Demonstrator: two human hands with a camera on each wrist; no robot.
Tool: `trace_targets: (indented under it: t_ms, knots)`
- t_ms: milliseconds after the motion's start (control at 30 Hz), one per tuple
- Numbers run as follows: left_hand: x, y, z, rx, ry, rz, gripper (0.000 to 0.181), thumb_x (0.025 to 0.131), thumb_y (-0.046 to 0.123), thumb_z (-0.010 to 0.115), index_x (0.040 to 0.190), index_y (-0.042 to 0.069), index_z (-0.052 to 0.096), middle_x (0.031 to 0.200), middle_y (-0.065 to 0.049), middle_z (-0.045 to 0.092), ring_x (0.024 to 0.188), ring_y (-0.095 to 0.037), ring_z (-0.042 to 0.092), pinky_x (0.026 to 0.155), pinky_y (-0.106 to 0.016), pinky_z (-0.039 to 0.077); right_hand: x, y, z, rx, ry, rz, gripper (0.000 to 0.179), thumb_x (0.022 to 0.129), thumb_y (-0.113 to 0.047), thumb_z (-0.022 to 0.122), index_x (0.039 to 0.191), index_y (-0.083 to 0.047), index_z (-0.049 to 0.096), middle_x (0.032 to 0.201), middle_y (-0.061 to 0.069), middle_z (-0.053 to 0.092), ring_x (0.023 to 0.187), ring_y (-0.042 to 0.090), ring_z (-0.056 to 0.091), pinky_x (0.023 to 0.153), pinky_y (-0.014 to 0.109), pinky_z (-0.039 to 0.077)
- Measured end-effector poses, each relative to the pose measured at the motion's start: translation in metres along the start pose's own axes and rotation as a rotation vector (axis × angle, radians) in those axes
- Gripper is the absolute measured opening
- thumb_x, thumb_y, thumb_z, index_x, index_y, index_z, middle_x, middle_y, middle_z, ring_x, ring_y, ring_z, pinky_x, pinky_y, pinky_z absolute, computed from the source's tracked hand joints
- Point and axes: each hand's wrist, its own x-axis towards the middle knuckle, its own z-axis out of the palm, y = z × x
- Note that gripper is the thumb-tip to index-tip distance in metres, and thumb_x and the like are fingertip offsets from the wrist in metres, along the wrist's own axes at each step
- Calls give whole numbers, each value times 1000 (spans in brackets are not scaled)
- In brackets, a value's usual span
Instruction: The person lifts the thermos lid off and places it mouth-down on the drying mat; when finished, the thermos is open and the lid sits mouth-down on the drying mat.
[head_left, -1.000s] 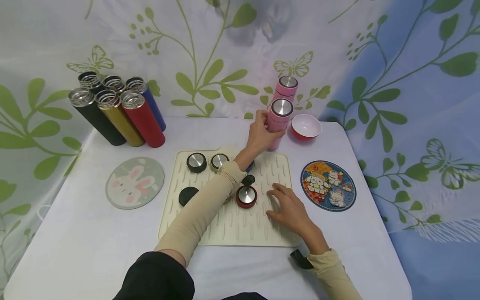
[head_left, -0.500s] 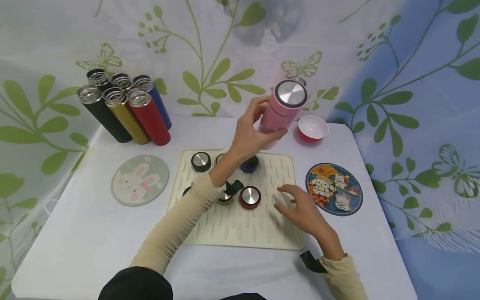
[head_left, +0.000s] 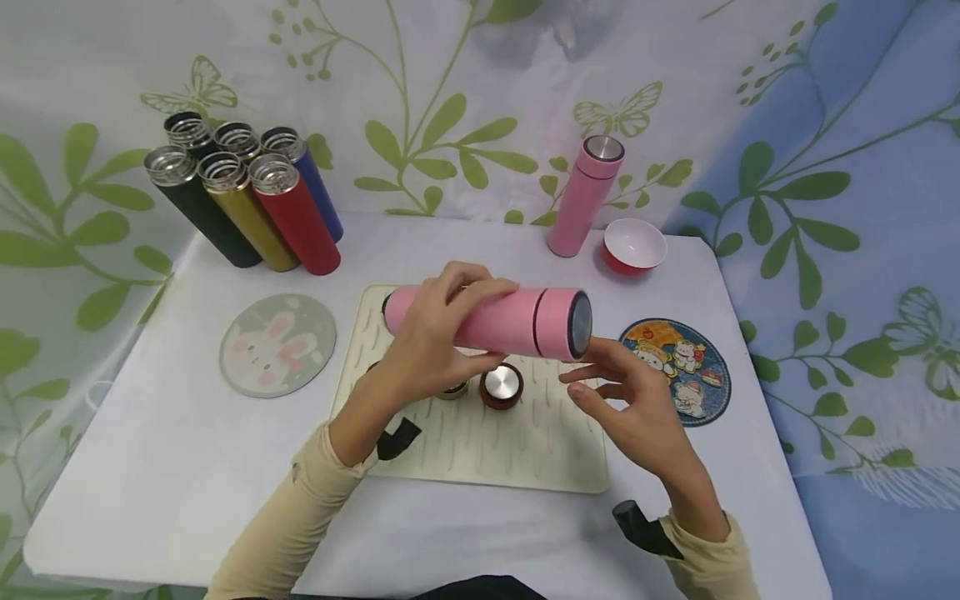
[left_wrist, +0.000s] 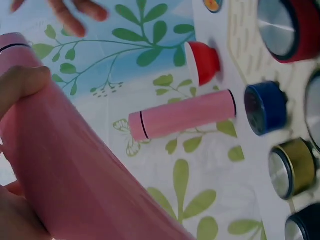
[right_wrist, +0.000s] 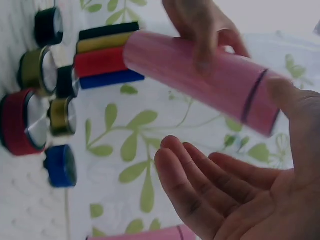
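Note:
My left hand (head_left: pixel 423 346) grips a pink thermos bottle (head_left: pixel 506 323) around its middle. The bottle lies sideways above the cream ridged mat (head_left: pixel 540 442), its capped silver end pointing right. Just beyond that cap is my right hand (head_left: pixel 637 404), fingers spread and slightly bent, holding nothing. The right wrist view has the bottle (right_wrist: pixel 167 65) above the open right palm, its cap overlapping the thumb. On the mat, a red-rimmed lid (head_left: pixel 502 386) shows below the bottle. Other lids, such as a blue lid (right_wrist: pixel 61 166) and a gold lid (left_wrist: pixel 292 167), are hidden behind it in the head view.
A second pink thermos (head_left: pixel 585 196) stands at the back beside a red-and-white bowl (head_left: pixel 633 246). Several lidless bottles, including a red bottle (head_left: pixel 300 217), cluster at the back left. A rabbit coaster (head_left: pixel 277 346) lies left of the mat, a cartoon coaster (head_left: pixel 690 387) right.
My left hand has lifted the front pink thermos from the back, brought it nearer over the mat and tipped it from upright to sideways. The right hand has risen slightly and moved right.

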Motion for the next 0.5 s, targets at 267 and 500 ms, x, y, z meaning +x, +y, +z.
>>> trace_targets:
  t_ms: [267,500]
  knots:
    - [-32,16,-5,328,-95,27,70,66,27,93,129,14,66,114,-11,59,111,-29,55,89,-47,43,10,-27,17,120,18,86,46,89,-9,74,133,-8,60,100,11,67,76,21,69,53,38,58]
    - [-53,20,-3,402,-138,-6,68,66,25,92,127,17,65,121,-11,61,112,-31,57,89,-48,42,15,-23,37,134,-52,159,37,86,-20,80,119,-14,64,98,7,66,71,23,66,51,38,57]
